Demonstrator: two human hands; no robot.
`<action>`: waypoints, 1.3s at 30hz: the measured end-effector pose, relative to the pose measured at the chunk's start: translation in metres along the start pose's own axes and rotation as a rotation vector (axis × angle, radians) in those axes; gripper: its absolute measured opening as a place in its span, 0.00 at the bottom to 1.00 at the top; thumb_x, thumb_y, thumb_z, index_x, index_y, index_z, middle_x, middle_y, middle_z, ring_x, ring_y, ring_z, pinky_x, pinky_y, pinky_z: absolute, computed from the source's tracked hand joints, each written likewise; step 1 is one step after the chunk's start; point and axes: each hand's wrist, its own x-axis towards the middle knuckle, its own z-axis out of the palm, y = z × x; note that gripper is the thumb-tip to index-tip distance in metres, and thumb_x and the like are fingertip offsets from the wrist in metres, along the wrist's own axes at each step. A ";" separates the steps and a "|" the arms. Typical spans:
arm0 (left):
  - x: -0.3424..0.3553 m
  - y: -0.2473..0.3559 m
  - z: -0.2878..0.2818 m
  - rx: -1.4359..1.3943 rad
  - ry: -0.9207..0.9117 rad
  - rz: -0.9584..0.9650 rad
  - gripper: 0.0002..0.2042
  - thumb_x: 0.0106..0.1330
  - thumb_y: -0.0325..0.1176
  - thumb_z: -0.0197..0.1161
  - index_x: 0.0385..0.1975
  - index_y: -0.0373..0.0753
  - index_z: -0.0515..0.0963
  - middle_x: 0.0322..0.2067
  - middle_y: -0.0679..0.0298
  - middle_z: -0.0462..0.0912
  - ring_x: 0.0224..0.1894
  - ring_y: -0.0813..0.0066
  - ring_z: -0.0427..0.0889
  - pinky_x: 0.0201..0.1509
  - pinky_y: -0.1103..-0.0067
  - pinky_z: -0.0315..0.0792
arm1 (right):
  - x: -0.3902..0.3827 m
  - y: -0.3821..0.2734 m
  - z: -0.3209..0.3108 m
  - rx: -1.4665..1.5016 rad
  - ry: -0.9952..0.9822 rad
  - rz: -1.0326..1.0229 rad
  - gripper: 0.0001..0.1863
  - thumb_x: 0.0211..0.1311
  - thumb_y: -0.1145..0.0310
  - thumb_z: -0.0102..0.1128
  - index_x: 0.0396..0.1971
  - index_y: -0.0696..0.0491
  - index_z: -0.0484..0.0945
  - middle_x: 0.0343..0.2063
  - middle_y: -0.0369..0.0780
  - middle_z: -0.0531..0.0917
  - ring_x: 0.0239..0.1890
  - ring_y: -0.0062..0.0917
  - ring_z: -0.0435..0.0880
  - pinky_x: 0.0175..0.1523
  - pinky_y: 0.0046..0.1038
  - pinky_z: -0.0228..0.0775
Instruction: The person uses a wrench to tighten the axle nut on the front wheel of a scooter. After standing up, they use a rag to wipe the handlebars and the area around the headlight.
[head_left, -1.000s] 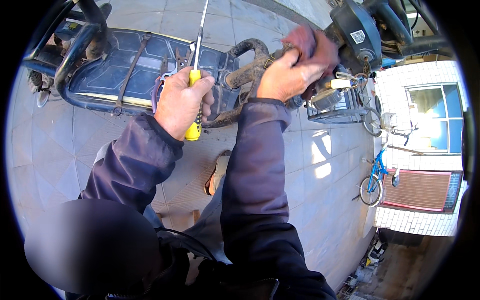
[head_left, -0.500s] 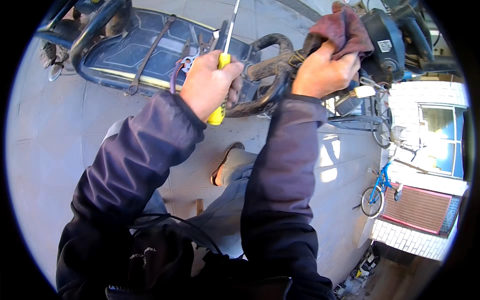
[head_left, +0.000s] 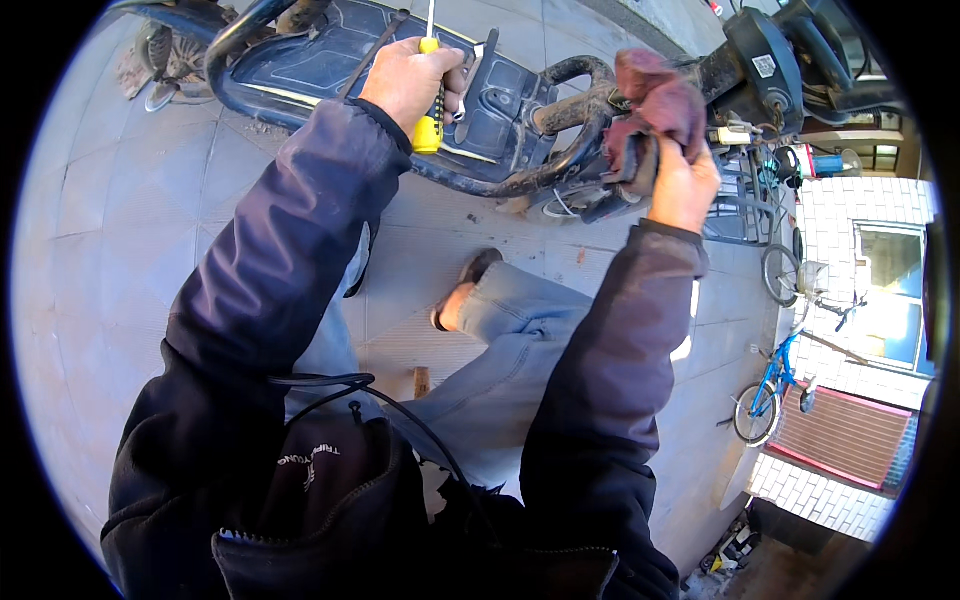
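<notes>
Left hand: clamped on yellow screwdriver (shaft pointing away) | right hand: closed on red rag, pressed against scooter frame between hands

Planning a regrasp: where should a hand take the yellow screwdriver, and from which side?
Probably the yellow handle, from the person's side. It is the thick part, standing roughly upright with the thin shaft running up and away. The left hand is wrapped round its upper half, so only the lower end is free; the scooter frame crowds the far side.

A small white label sits on the dark housing, upper right.
</notes>
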 end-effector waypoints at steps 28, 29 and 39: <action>-0.024 0.016 -0.082 0.244 0.115 0.001 0.08 0.65 0.31 0.56 0.26 0.33 0.72 0.17 0.64 0.75 0.14 0.79 0.74 0.16 0.81 0.68 | -0.015 0.132 0.116 -1.541 -0.926 -0.324 0.18 0.54 0.67 0.60 0.47 0.50 0.79 0.51 0.44 0.78 0.53 0.41 0.76 0.55 0.38 0.72; -0.022 0.017 -0.081 0.264 0.123 -0.008 0.08 0.64 0.31 0.56 0.26 0.33 0.72 0.17 0.63 0.75 0.14 0.79 0.74 0.16 0.80 0.69 | -0.019 0.136 0.116 -1.568 -0.921 -0.325 0.18 0.54 0.66 0.60 0.46 0.50 0.79 0.51 0.44 0.78 0.54 0.42 0.77 0.55 0.39 0.72; -0.027 0.012 -0.100 0.253 0.150 0.024 0.08 0.63 0.30 0.56 0.28 0.30 0.72 0.18 0.59 0.77 0.16 0.73 0.77 0.18 0.78 0.71 | -0.024 0.110 0.101 -1.497 -1.230 -0.389 0.12 0.49 0.71 0.56 0.34 0.49 0.84 0.33 0.48 0.85 0.40 0.42 0.84 0.48 0.42 0.74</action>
